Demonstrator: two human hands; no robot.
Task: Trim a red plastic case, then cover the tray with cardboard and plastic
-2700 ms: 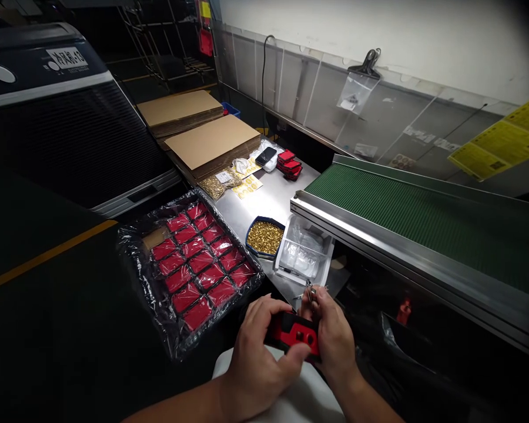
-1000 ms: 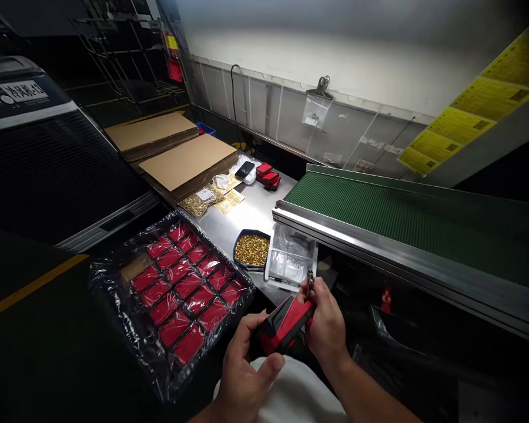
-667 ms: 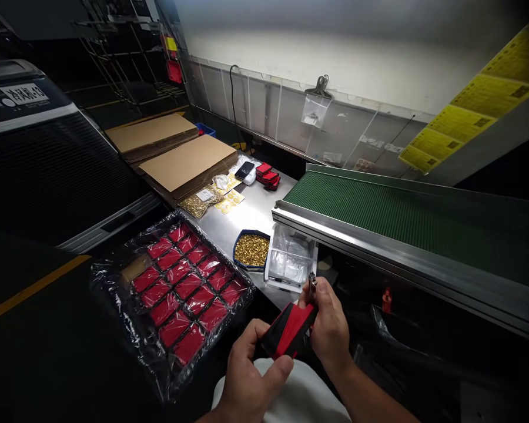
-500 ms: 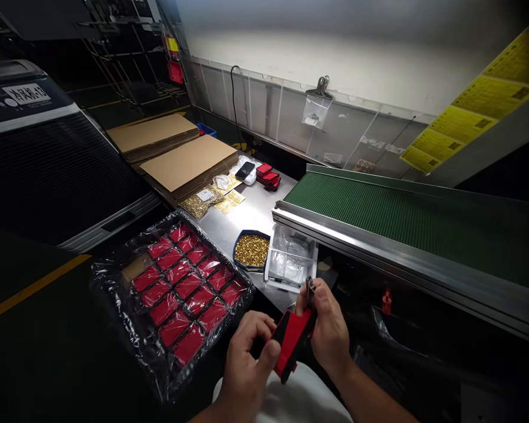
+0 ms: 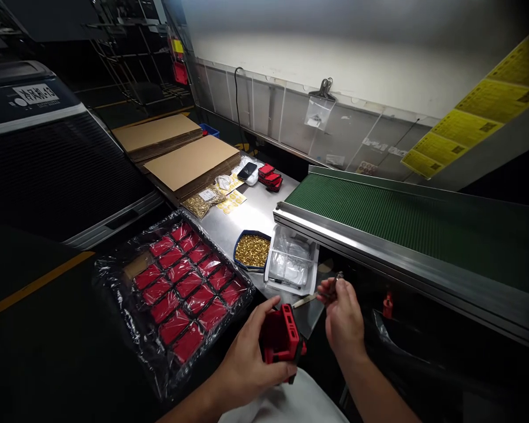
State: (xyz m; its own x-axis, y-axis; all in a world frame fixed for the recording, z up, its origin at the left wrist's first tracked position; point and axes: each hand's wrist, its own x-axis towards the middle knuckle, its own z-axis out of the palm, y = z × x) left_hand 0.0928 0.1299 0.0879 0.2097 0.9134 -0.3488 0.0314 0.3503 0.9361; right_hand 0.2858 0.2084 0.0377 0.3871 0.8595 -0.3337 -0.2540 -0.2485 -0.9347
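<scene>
My left hand (image 5: 249, 358) grips a red and black plastic housing (image 5: 286, 335), fingers on one side and thumb underneath. Its red face with small square openings is turned up, and a hollow shows inside. Apart from it, to the right, my right hand (image 5: 344, 317) is closed around a small shiny metal piece (image 5: 338, 276), whose kind I cannot make out. A thin pale stick (image 5: 306, 300) reaches from near the right fingers toward the housing; whether the hand holds it is unclear. Beyond both hands stands a white bin (image 5: 311, 282) with clear plastic bags.
At left, a plastic-lined tray (image 5: 126, 329) carries rows of red and black parts. A blue dish (image 5: 235, 258) holds brass-coloured small pieces. Cardboard sheets (image 5: 194, 161), a phone (image 5: 247, 171) and stacked red parts (image 5: 270, 177) lie farther back. A green conveyor (image 5: 361, 217) runs right.
My hands have moved apart. The right hand has drawn away to the right with the metal piece, and the left hand has turned the housing so its hollow shows.
</scene>
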